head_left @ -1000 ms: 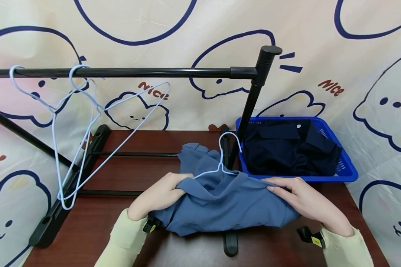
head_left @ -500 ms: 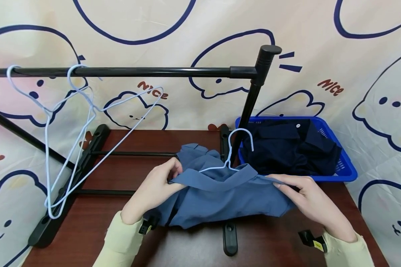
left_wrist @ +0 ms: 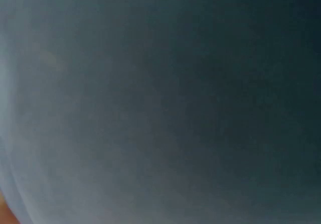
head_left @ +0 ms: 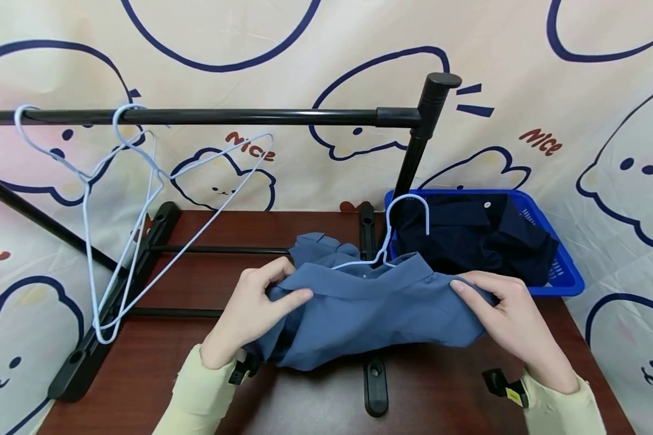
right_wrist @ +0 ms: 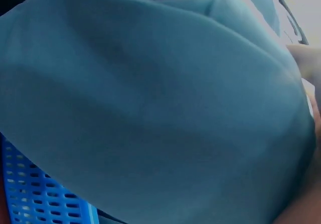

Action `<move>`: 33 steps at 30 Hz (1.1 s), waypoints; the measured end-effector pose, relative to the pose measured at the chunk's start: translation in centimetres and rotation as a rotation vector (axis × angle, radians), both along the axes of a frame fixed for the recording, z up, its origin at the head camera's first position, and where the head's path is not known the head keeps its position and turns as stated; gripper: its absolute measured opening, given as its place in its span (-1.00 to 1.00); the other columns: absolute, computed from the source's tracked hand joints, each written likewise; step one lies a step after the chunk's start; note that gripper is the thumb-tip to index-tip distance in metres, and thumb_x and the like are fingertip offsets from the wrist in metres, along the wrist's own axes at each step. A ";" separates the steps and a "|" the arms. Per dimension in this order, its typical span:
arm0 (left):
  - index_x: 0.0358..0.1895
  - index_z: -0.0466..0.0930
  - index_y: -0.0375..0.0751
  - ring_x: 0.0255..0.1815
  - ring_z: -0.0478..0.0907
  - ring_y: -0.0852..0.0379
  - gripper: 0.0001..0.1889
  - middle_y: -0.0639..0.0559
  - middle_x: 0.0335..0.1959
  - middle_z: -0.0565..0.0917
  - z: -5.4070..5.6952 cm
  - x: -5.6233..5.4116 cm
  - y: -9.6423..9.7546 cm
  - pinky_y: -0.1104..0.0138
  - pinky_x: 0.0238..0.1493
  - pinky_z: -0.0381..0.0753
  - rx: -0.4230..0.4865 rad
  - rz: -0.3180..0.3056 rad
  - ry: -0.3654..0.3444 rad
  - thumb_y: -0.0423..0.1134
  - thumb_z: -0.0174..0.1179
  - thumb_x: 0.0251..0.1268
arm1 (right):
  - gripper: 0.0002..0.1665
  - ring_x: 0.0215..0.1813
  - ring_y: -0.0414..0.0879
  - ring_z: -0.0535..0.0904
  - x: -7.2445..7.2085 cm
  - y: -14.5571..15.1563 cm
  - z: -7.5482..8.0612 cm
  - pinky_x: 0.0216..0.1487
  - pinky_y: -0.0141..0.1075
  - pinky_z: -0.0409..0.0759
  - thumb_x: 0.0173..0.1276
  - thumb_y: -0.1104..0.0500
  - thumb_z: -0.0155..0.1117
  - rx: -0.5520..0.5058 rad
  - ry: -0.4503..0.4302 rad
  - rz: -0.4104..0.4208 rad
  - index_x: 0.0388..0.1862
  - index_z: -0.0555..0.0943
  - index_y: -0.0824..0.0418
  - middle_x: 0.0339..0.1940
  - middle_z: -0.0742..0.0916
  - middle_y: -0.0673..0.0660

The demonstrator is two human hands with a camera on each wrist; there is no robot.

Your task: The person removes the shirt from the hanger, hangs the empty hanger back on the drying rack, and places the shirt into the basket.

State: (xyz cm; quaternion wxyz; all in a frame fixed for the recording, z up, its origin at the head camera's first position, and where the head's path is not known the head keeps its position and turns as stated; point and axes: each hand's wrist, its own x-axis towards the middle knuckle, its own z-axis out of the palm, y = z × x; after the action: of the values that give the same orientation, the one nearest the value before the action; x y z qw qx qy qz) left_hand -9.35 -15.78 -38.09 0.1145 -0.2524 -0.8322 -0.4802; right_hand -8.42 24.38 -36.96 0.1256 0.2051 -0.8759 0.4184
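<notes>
A blue-grey shirt is bunched above the table, a light blue hanger inside it. The hanger's hook and neck rise from the collar opening; its arms are mostly hidden by cloth. My left hand holds the left side near the collar, thumb in front and fingers behind. On the right, my right hand pinches the shoulder between thumb and fingers. Blurred shirt cloth fills the left wrist view. A broad stretch of shirt fabric covers most of the right wrist view.
A black rack bar runs across the back, with light blue hangers hooked on its left part. Dark navy clothing lies in a blue basket behind my right hand. A rack foot shows below the shirt.
The hanger's hook has shifted right and risen higher out of the collar. My left hand has moved slightly up and left along the collar, and the right hand has shifted slightly up and right.
</notes>
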 end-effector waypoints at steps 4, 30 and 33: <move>-0.35 0.57 0.14 -0.59 0.39 0.25 -0.83 0.27 -0.59 0.42 0.0 -0.2 0.4 0.35 -0.53 0.34 0.025 -0.011 0.072 -0.19 0.36 0.39 | -0.71 -0.13 -0.24 0.67 -0.3 -0.4 -0.2 0.01 -0.55 0.48 0.46 0.32 0.31 -0.001 0.053 0.000 -0.08 0.77 -0.08 -0.15 0.77 -0.17; 0.26 0.59 0.05 -0.69 0.21 0.23 -0.59 0.23 -0.56 0.45 -0.9 -0.7 4.3 0.32 -0.62 0.21 0.078 -0.196 -0.011 -0.21 0.37 0.37 | -0.63 -0.42 -0.20 0.46 -0.5 -5.7 -0.3 -0.40 -0.33 0.36 0.26 0.51 0.27 -0.222 0.201 0.207 -0.27 0.62 0.01 -0.45 0.56 -0.07; 0.27 0.62 0.05 -0.59 0.30 0.21 -0.61 0.23 -0.35 0.59 -0.6 -0.8 4.2 0.30 -0.56 0.30 0.046 -0.236 -0.018 -0.20 0.33 0.42 | -0.62 -0.40 -0.20 0.46 -0.5 -5.3 -0.1 -0.37 -0.33 0.37 0.28 0.51 0.28 -0.206 0.165 0.202 -0.25 0.63 0.00 -0.45 0.55 -0.07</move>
State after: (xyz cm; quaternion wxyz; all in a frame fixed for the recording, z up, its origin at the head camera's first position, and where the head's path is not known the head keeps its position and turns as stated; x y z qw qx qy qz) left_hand -10.17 -11.60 -38.69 0.0555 -0.3416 -0.7865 -0.5115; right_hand -8.94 19.11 -37.09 0.1746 0.3119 -0.7899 0.4982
